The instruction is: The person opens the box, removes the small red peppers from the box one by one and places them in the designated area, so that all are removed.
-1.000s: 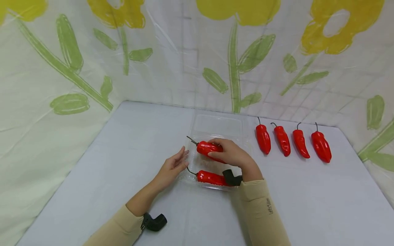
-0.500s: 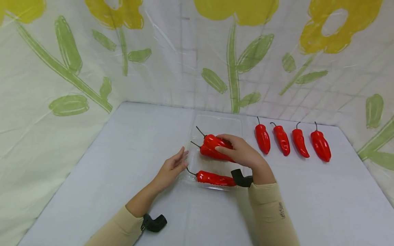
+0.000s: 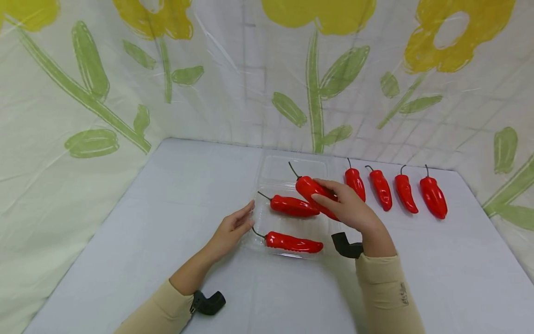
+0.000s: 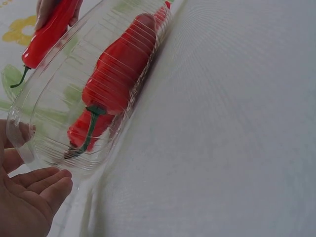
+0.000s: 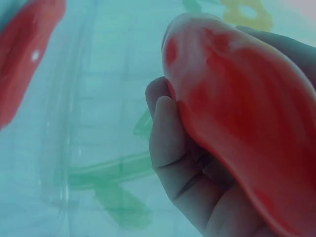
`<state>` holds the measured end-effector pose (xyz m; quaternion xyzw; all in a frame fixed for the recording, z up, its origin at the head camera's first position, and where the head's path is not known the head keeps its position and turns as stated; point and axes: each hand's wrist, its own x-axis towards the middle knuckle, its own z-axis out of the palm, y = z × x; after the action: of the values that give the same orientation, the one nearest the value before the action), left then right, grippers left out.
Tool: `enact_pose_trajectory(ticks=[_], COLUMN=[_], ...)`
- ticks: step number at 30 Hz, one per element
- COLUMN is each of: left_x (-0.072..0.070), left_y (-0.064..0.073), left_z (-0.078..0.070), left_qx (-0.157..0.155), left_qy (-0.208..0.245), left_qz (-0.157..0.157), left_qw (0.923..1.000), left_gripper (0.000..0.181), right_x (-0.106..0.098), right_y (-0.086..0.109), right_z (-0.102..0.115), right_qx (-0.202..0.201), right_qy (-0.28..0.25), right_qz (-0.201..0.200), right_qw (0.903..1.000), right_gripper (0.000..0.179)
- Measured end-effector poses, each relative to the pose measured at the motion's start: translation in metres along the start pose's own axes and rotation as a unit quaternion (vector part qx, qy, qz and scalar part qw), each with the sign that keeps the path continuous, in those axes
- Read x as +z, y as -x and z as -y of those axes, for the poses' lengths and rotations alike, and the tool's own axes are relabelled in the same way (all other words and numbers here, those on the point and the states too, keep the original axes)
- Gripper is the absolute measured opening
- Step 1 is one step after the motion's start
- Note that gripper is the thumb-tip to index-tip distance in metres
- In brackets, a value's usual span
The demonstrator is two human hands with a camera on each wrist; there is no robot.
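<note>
My right hand [image 3: 348, 204] grips a red pepper [image 3: 313, 190], its dark stem pointing up and left, above the right side of a clear plastic box [image 3: 292, 225]. Fingers and thumb curl round its lower half, as the right wrist view shows of the same red pepper [image 5: 242, 103]. Two more red peppers lie in the box: one in the middle [image 3: 292, 205] and one along the near side [image 3: 292, 242]. At the box's left end rests my left hand [image 3: 229, 232], its fingers fairly straight against the plastic wall [image 4: 22, 143].
The box's clear lid [image 3: 296, 168] lies folded back behind it. Several red peppers stand in a row at the back right, among them a wide one [image 3: 434, 197]. A white flower-printed cloth [image 3: 225, 93] hangs behind the white table [image 3: 187, 185].
My right hand has lifted the pepper from beside the middle one and carried it up and right, uncovering the middle pepper. The left hand has stayed at the box's end.
</note>
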<state>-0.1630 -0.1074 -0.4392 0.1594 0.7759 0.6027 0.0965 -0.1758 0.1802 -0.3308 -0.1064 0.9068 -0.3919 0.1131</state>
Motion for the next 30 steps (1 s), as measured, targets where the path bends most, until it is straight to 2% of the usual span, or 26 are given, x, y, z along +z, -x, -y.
enact_pose_trajectory(ticks=[10,17,30], left_x=[0.001,0.002,0.004], left_y=[0.000,0.000,0.002], left_z=[0.000,0.001,0.000], left_qx=[0.010,0.006,0.009], left_qy=[-0.017,-0.035,-0.035], left_qz=[-0.005,-0.015,-0.031], left_qw=[0.9998,0.9993,0.9988], left_gripper=[0.055,0.054,0.053], right_x=[-0.013,-0.021,-0.028], right_y=[0.010,0.018,0.025], right_z=[-0.014,-0.025,-0.038], right_qx=[0.032,0.058,0.063], right_qy=[0.013,0.034,0.035], right_qz=[-0.022,-0.033,-0.050], right_qw=[0.9991,0.9972,0.9961], right_gripper=[0.062,0.065,0.066])
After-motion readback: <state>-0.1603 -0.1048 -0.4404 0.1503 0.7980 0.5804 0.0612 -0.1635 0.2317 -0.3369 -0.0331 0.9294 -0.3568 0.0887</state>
